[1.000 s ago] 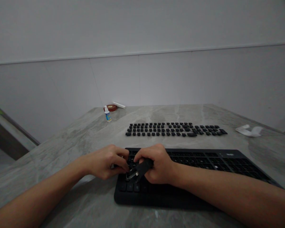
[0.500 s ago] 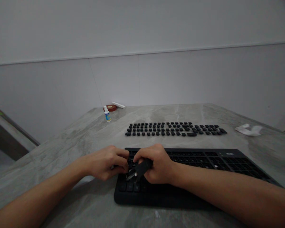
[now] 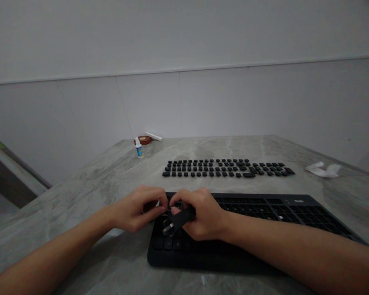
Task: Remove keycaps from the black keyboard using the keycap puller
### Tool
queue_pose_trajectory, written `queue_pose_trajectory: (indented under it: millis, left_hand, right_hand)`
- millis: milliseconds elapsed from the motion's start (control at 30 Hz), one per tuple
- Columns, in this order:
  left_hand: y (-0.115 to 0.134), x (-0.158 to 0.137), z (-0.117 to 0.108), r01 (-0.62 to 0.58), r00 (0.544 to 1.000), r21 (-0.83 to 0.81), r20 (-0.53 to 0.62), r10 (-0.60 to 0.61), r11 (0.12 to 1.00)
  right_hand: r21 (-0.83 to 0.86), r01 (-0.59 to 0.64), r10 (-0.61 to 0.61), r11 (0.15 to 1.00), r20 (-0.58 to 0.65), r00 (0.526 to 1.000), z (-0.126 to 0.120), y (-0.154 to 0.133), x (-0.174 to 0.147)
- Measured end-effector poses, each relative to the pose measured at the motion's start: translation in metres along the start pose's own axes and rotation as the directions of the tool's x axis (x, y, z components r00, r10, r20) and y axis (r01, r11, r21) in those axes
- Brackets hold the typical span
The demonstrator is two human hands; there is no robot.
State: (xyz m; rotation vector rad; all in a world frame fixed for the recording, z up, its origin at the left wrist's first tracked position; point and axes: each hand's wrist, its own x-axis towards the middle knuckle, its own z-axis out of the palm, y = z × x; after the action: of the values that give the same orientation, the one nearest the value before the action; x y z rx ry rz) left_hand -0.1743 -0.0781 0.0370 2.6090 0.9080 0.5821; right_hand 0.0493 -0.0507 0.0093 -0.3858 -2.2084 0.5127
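A black keyboard lies in front of me, most of its key places bare and a few keycaps on its lower left corner. Over the keyboard's left part, my right hand is closed round a black keycap puller, its thin metal ends pointing down and left. At the left edge, my left hand has thumb and index finger brought together close to my right fingertips. What the left fingers pinch, if anything, is too small and dark to make out.
Several loose black keycaps lie in rows behind the keyboard. A small white bottle, a reddish-brown round object and a white bar stand at the back left. Crumpled white paper lies at right on the marbled table.
My left hand's fingers have lifted slightly from the lower keys and come together in a pinch nearer the right fingertips. The keycap puller has shifted slightly left and tilted flatter.
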Motion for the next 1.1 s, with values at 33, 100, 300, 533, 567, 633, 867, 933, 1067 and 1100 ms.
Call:
queue_pose_trajectory:
  millis: [33,100,300,533,567,633,867,933,1067,1100]
  left_hand:
    - [0.0009,0.0004,0.0005,0.011,1.0,-0.011,-0.002,-0.011,1.0]
    - [0.0028,0.0014,0.0015,0.022,1.0,-0.029,-0.008,-0.023,0.999]
    - [0.0051,0.0026,0.0043,0.053,0.998,-0.042,-0.021,-0.054,0.998]
    - [0.0022,0.0022,0.0054,0.053,0.998,-0.047,-0.023,-0.054,0.998]
    - [0.0022,0.002,0.0053,0.045,0.999,-0.044,-0.023,-0.046,0.998]
    - [0.0025,0.0015,0.005,0.033,0.999,-0.042,-0.023,-0.034,0.999]
    - [0.0012,0.0005,0.0043,0.051,0.998,-0.033,-0.017,-0.052,0.998]
    - [0.0004,0.0006,0.0045,0.057,0.998,-0.025,-0.019,-0.057,0.998]
    - [-0.0003,0.0004,0.0049,0.052,0.998,-0.022,-0.026,-0.053,0.998]
    - [-0.0004,0.0003,0.005,0.048,0.998,-0.02,-0.026,-0.049,0.999]
  right_hand:
    - [-0.001,-0.003,0.003,1.0,0.005,1.0,-0.0001,-0.0002,0.0]
    - [-0.008,-0.002,0.002,1.0,0.015,1.0,0.0,-0.0002,-0.0002]
    - [-0.014,0.003,-0.003,1.0,0.011,1.0,0.0023,0.0021,-0.0016]
    - [0.018,-0.048,0.048,0.999,0.012,0.999,0.0016,0.0032,-0.0008]
    - [0.021,-0.053,0.053,0.998,0.012,0.999,0.0014,0.0028,-0.0007]
    - [0.024,-0.061,0.061,0.998,0.012,0.998,0.0013,0.0019,-0.0006]
    - [0.016,-0.065,0.065,0.998,0.0,0.998,0.0012,0.0013,0.0]
    - [0.016,-0.065,0.065,0.998,-0.001,0.998,0.0014,0.0023,-0.0003]
    - [0.027,-0.065,0.064,0.998,0.009,0.998,0.0016,0.0042,-0.0015]
    - [0.026,-0.066,0.065,0.998,0.01,0.998,0.0015,0.0042,-0.0017]
